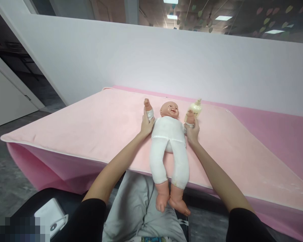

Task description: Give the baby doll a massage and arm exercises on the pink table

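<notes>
Illumination is even and moderately bright, supplied by rectangular ceiling panels (223, 17) visible along the top right of the frame. The white wall (141, 57) reads slightly lilac, indicating a cool colour cast. Shadows are soft and faint; a weak one lies under the doll (169, 141) in the centre. No glare is noted. Straight edges bow outward toward the frame borders, a wide-angle effect. The upper left is dark. A pixelated block occupies the lower left corner. Focus is acceptable throughout.
</notes>
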Motion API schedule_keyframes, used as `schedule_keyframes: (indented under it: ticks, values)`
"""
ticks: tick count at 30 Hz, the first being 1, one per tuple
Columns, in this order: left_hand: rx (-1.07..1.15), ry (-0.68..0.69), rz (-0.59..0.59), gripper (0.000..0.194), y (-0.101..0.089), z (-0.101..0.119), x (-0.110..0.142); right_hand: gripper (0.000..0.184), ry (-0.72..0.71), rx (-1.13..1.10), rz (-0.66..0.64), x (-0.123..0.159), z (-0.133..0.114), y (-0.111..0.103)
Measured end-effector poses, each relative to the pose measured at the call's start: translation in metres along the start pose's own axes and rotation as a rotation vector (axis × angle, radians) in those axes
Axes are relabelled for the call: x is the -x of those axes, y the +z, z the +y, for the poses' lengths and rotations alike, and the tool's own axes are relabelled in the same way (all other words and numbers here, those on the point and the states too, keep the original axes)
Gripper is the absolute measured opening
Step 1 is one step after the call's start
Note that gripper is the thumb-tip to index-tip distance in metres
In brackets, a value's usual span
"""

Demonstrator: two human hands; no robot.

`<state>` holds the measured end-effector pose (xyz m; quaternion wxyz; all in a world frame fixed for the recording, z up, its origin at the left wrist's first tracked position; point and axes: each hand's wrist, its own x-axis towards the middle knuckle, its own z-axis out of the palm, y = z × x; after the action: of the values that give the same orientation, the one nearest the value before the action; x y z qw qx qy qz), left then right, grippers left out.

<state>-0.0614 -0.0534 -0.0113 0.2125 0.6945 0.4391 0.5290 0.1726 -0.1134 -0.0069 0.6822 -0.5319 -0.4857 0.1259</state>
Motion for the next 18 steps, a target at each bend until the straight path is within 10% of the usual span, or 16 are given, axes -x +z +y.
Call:
schedule_keyframes:
  ticks: [5, 18]
  values:
    - [-0.359, 0.068, -0.206, 0.06, -0.002, 0.017, 0.007, 0.042, -0.135, 0.083, -0.254, 0.013, -0.019, 0.004]
    - [-0.498, 0.143, -0.23, 0.062, -0.004, 0.024, 0.008, 0.039, -0.152, 0.186, -0.34, 0.015, -0.028, 0.002]
